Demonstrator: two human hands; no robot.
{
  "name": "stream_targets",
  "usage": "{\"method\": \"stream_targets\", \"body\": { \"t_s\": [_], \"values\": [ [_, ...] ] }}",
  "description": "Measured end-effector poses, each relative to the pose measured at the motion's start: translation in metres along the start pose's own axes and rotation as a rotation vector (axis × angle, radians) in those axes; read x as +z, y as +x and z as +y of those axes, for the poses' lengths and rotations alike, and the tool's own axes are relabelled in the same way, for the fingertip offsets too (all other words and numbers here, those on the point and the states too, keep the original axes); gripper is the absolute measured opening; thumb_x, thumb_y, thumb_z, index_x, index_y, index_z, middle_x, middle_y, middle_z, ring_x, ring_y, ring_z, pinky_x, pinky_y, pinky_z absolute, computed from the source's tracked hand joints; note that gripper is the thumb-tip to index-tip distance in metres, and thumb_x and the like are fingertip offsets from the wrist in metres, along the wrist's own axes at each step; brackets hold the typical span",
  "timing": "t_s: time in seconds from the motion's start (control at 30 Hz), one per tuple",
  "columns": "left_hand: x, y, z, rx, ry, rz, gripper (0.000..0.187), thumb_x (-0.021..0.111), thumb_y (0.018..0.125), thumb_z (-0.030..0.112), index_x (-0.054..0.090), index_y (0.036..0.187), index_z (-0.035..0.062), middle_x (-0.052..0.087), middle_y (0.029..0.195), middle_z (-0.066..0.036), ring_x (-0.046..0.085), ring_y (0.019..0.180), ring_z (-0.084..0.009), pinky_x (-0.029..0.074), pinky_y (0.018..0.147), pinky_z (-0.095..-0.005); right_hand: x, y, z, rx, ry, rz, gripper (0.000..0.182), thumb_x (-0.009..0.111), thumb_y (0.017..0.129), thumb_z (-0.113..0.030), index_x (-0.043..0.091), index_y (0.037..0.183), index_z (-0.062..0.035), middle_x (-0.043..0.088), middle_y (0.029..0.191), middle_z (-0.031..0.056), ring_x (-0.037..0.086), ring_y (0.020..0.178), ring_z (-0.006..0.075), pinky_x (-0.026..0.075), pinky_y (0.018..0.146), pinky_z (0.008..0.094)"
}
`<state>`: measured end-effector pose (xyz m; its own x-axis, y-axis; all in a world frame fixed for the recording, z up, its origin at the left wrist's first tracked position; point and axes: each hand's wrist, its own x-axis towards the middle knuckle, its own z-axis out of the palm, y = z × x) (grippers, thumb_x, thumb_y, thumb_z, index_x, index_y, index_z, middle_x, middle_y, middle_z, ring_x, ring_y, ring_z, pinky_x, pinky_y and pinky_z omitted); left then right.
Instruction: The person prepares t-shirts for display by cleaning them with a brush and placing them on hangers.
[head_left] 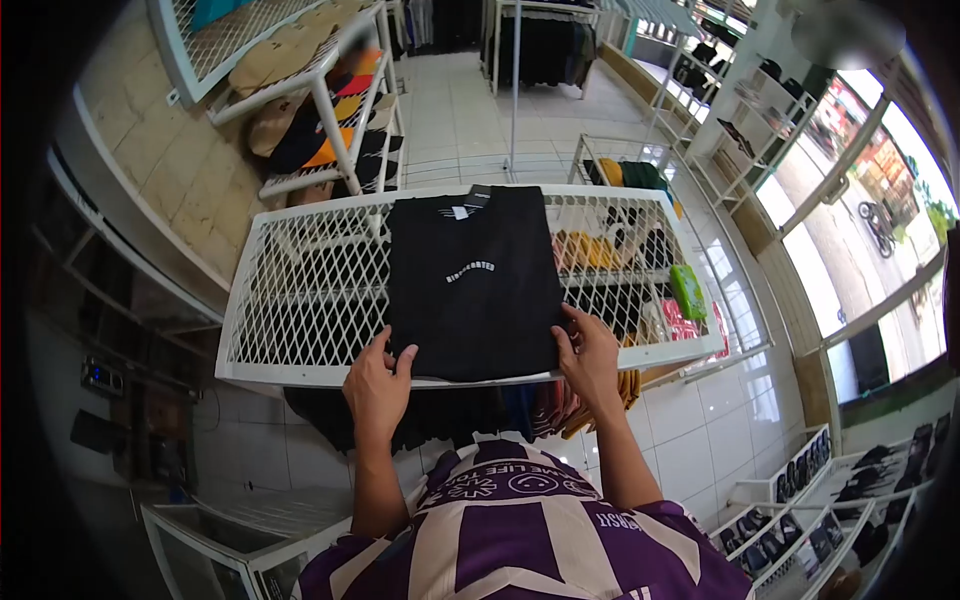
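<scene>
A folded black T-shirt (475, 315) lies flat on a white wire-mesh rack top (300, 290). Small white lettering crosses its chest, and a dark tag sticks out at the collar. At the shirt's lower left edge is my left hand (378, 388), thumb and fingers apart, the thumb at the cloth. My right hand (590, 355) touches the lower right edge, its fingers also spread. Neither hand appears to grip the cloth.
A green packet (688, 293) lies on the rack's right end. Folded clothes show through the mesh, and garments hang below the front edge. Caps fill a shelf (335, 130) at back left. White display shelves (800, 510) stand at lower right, and windows line the right side.
</scene>
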<state>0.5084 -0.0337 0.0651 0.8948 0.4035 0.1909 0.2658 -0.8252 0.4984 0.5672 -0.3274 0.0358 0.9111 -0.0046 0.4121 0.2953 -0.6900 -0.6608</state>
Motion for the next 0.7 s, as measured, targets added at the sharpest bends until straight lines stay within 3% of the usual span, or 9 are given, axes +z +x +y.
{"method": "stream_targets", "body": {
  "t_s": [0.07, 0.1, 0.2, 0.23, 0.27, 0.33, 0.43, 0.5, 0.7],
  "values": [
    [0.001, 0.005, -0.007, -0.043, -0.319, -0.142, 0.042, 0.078, 0.093, 0.025, 0.071, 0.130, 0.0056, 0.068, 0.086, -0.011, 0.068, 0.075, -0.0244, 0.052, 0.068, -0.0400, 0.002, -0.001, -0.002, 0.092, 0.162, 0.094, 0.035, 0.079, 0.091, -0.008, 0.073, 0.125, -0.0014, 0.071, 0.090, 0.0131, 0.066, 0.077, 0.0197, 0.053, 0.072, 0.0329],
    [-0.003, 0.003, -0.001, -0.028, -0.329, -0.057, 0.038, 0.079, 0.091, 0.014, 0.073, 0.127, 0.0050, 0.066, 0.080, -0.010, 0.063, 0.067, -0.0198, 0.049, 0.062, -0.0349, -0.001, -0.001, -0.007, 0.099, 0.149, 0.108, 0.033, 0.078, 0.091, -0.005, 0.072, 0.124, 0.0005, 0.072, 0.090, 0.0123, 0.066, 0.077, 0.0167, 0.052, 0.072, 0.0310],
    [-0.010, 0.004, -0.006, 0.112, -0.470, 0.130, 0.033, 0.077, 0.092, 0.011, 0.074, 0.124, 0.0040, 0.064, 0.076, -0.008, 0.060, 0.065, -0.0175, 0.048, 0.062, -0.0327, -0.009, -0.005, -0.018, 0.000, 0.091, 0.202, 0.031, 0.080, 0.089, -0.005, 0.075, 0.119, 0.0003, 0.072, 0.085, 0.0100, 0.064, 0.073, 0.0158, 0.051, 0.069, 0.0304],
    [-0.018, 0.003, -0.001, 0.116, -0.502, 0.174, 0.030, 0.077, 0.092, 0.008, 0.075, 0.122, 0.0020, 0.063, 0.075, -0.007, 0.057, 0.063, -0.0156, 0.047, 0.061, -0.0314, -0.013, -0.007, -0.028, -0.042, 0.061, 0.232, 0.029, 0.080, 0.088, -0.002, 0.076, 0.117, -0.0012, 0.067, 0.081, 0.0110, 0.063, 0.069, 0.0221, 0.050, 0.069, 0.0342],
    [-0.020, 0.003, -0.007, 0.107, -0.491, 0.177, 0.030, 0.077, 0.092, 0.008, 0.075, 0.122, 0.0020, 0.063, 0.075, -0.007, 0.057, 0.063, -0.0156, 0.047, 0.061, -0.0314, -0.014, -0.009, -0.029, -0.030, 0.056, 0.201, 0.033, 0.079, 0.089, -0.002, 0.074, 0.122, -0.0006, 0.069, 0.084, 0.0104, 0.064, 0.072, 0.0200, 0.051, 0.070, 0.0333],
    [-0.022, 0.006, -0.017, 0.039, -0.573, 0.045, 0.033, 0.077, 0.094, 0.008, 0.073, 0.126, 0.0016, 0.062, 0.077, -0.006, 0.056, 0.063, -0.0149, 0.048, 0.061, -0.0305, -0.018, -0.008, -0.032, 0.304, 0.250, -0.003, 0.049, 0.082, 0.090, -0.013, 0.067, 0.135, -0.0009, 0.071, 0.087, 0.0106, 0.064, 0.075, 0.0177, 0.051, 0.071, 0.0330],
    [-0.012, 0.025, -0.022, -0.044, -0.520, -0.153, 0.053, 0.077, 0.097, 0.027, 0.063, 0.141, 0.0005, 0.071, 0.087, -0.011, 0.066, 0.066, -0.0177, 0.053, 0.067, -0.0312, -0.016, 0.016, -0.030, 0.450, 0.106, -0.163, 0.067, 0.083, 0.090, -0.028, 0.058, 0.146, -0.0008, 0.073, 0.098, 0.0158, 0.069, 0.086, 0.0195, 0.054, 0.079, 0.0336],
    [-0.003, 0.048, -0.021, -0.041, -0.429, -0.277, 0.075, 0.077, 0.094, 0.044, 0.054, 0.149, -0.0016, 0.076, 0.097, -0.016, 0.073, 0.075, -0.0216, 0.056, 0.075, -0.0348, -0.004, 0.037, -0.014, 0.425, 0.135, -0.165, 0.072, 0.083, 0.090, -0.032, 0.055, 0.148, -0.0007, 0.071, 0.097, 0.0142, 0.067, 0.086, 0.0181, 0.054, 0.078, 0.0330],
    [0.055, 0.121, -0.018, -0.057, -0.664, -0.254, 0.081, 0.082, 0.090, 0.037, 0.050, 0.149, -0.0089, 0.073, 0.091, -0.014, 0.071, 0.079, -0.0206, 0.056, 0.073, -0.0326, 0.051, 0.101, 0.032, 0.320, 0.261, -0.090, 0.079, 0.082, 0.091, -0.033, 0.047, 0.153, 0.0004, 0.071, 0.106, 0.0176, 0.068, 0.098, 0.0208, 0.054, 0.086, 0.0327]
  ]
}}
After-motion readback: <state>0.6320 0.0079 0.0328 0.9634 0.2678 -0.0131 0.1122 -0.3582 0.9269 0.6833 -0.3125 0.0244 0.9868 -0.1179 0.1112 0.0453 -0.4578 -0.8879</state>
